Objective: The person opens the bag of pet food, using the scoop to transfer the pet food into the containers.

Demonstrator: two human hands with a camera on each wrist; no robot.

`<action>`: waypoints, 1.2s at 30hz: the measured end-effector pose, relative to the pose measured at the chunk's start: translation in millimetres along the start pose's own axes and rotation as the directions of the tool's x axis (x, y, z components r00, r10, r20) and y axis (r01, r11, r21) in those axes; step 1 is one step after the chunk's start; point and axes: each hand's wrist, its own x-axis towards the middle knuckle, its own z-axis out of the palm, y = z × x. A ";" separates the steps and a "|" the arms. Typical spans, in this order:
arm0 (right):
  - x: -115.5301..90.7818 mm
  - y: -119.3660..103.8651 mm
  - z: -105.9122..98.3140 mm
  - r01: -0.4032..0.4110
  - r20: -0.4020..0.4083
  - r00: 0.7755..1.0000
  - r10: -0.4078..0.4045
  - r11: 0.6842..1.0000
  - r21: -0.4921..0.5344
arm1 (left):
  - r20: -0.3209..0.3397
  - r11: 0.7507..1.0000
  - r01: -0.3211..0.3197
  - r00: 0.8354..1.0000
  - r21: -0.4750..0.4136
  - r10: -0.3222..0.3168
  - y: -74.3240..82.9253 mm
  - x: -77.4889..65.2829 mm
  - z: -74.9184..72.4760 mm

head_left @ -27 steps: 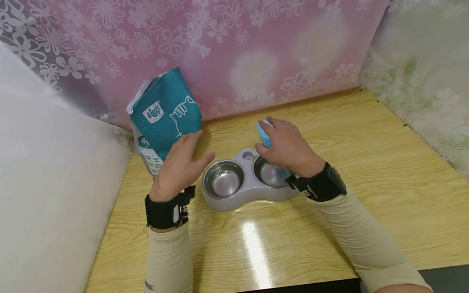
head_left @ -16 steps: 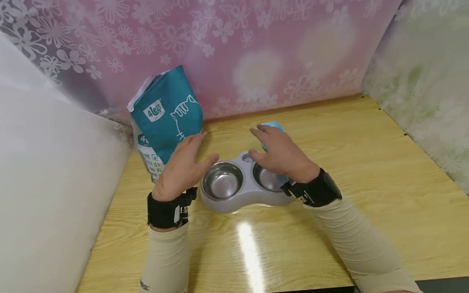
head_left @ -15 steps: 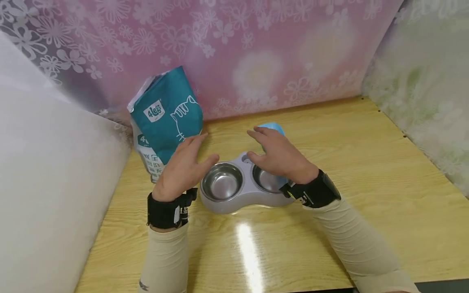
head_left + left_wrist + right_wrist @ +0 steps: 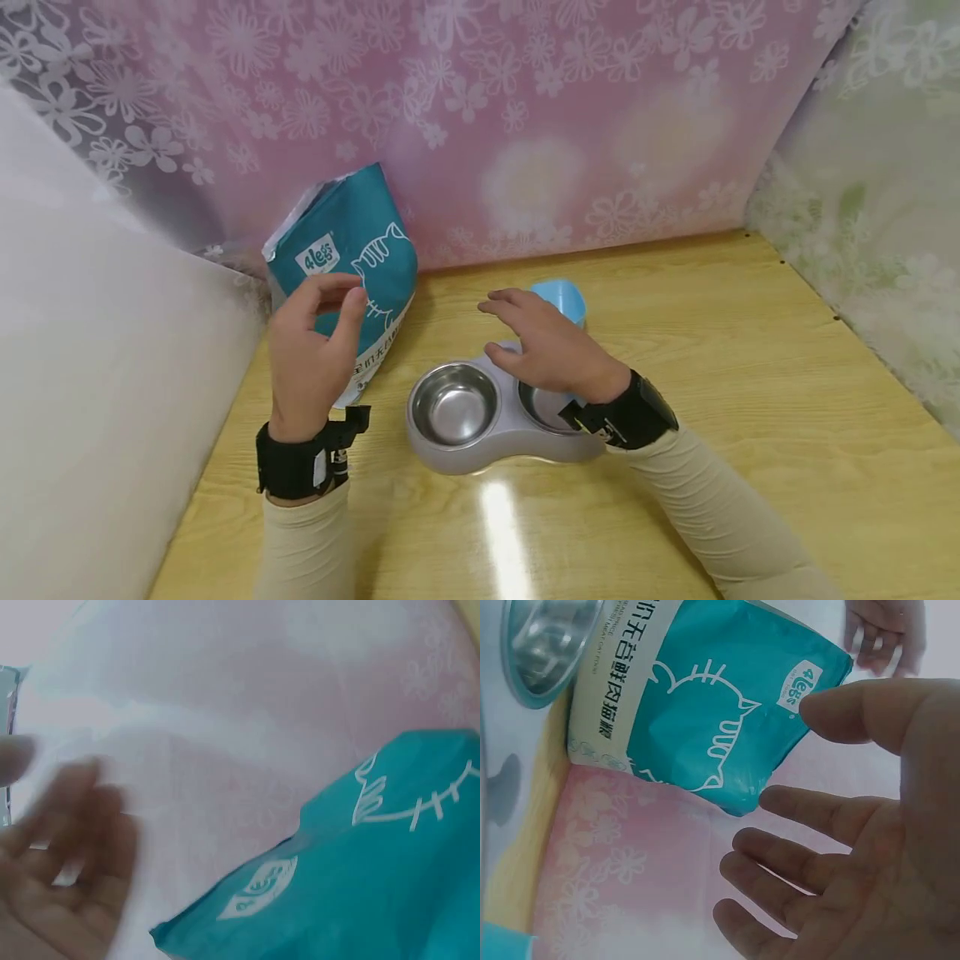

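Note:
A teal cat-food bag (image 4: 378, 242) leans against the back wall at the left, top open. My left hand (image 4: 341, 292) is raised in front of it, fingers loosely bent, holding nothing. The left wrist view shows the bag (image 4: 360, 900) a little away from my blurred fingers (image 4: 67, 855). A grey double feeder (image 4: 480, 450) holds two steel bowls; the left bowl (image 4: 453, 407) is bare. My right hand (image 4: 498, 329) hovers flat and open over the right bowl, which it partly hides. A light blue cup (image 4: 562, 298) stands just behind that hand. The right wrist view shows my open palm (image 4: 855, 862) facing the bag (image 4: 712, 712).
The wooden tabletop (image 4: 750, 375) stretches out to the right and front. A pink floral curtain (image 4: 525, 125) closes the back, a white panel (image 4: 90, 375) the left, and a pale green curtain (image 4: 885, 208) the right.
My left hand has lifted from beside the left bowl up in front of the bag. My right hand has slid left off the blue cup, which now shows behind it.

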 end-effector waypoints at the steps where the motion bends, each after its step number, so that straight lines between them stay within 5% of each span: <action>1: 1.8 0.5 0.3 0.009 -0.005 1.000 -0.009 1.000 -0.011 | -0.081 0.998 -0.051 0.996 -0.025 0.048 -0.4 2.4 -0.2; 3: 5.9 -0.1 0.3 0.030 -0.014 0.999 -0.031 0.999 -0.027 | -0.281 0.988 -0.130 0.954 -0.084 0.102 1.3 8.1 1.2; 4: 8.0 -0.9 0.2 0.041 -0.021 0.999 -0.041 0.999 -0.032 | -0.388 0.982 -0.159 0.915 -0.099 0.109 3.3 11.7 1.6; 7: 15.3 -6.6 -0.1 0.076 -0.047 0.996 -0.077 0.997 -0.033 | -0.648 0.977 -0.182 0.759 -0.114 0.066 10.1 22.2 -1.1; 8: 17.6 -9.9 -0.1 0.092 -0.057 0.994 -0.093 0.995 -0.024 | -0.690 0.978 -0.167 0.723 -0.122 0.037 11.7 24.6 -3.8; 9: 19.7 -13.0 0.2 0.107 -0.068 0.992 -0.109 0.994 -0.019 | -0.706 0.981 -0.143 0.709 -0.129 0.010 12.0 26.4 -7.2; 11: 22.9 -19.0 0.5 0.150 -0.088 0.985 -0.151 0.988 -0.021 | -0.676 0.982 -0.075 0.734 -0.172 -0.062 7.5 26.2 -13.5; 14: 21.6 -23.8 -0.3 0.228 -0.095 0.968 -0.233 0.972 -0.063 | -0.510 0.967 0.060 0.840 -0.249 -0.183 -10.8 20.2 -17.0; 16: 17.4 -24.3 -2.5 0.271 -0.077 0.957 -0.279 0.958 -0.098 | -0.372 0.953 0.147 0.896 -0.263 -0.241 -25.9 15.7 -14.9; 19: 10.3 -22.0 -6.3 0.305 -0.040 0.949 -0.312 0.944 -0.127 | -0.247 0.959 0.195 0.938 -0.205 -0.244 -44.0 11.8 -6.9; 25: 4.1 -23.3 -6.2 0.307 -0.006 0.950 -0.312 0.940 -0.149 | -0.197 0.975 0.198 0.957 -0.103 -0.215 -50.7 6.5 0.4; 36: 9.6 -22.7 8.3 0.320 0.059 0.947 -0.315 0.938 -0.135 | 0.065 0.960 0.253 0.963 0.117 -0.262 -32.6 3.6 0.8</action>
